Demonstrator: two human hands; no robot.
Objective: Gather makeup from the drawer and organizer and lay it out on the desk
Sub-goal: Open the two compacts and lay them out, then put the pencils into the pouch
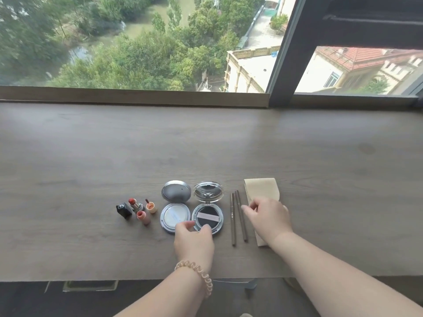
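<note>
Makeup lies in a row near the desk's (206, 143) front edge. At the left are a black lipstick cap (123, 210), an open red lipstick (135, 203) and two small peach-pink tubes (144, 217). A silver cushion compact (175, 217) and a clear-lidded compact with a black puff (207, 218) lie open. Two slim brown pencils (238, 216) lie beside a beige pouch (263, 191). My left hand (193, 239) rests at the compacts' front edges, fingers apart. My right hand (266, 217) lies on the pouch, fingers loosely curled next to the pencils.
A raised sill (137, 97) and a large window with a dark frame (288, 53) run along the back of the desk. Below the front edge, part of a drawer or shelf (90, 285) shows in the dark.
</note>
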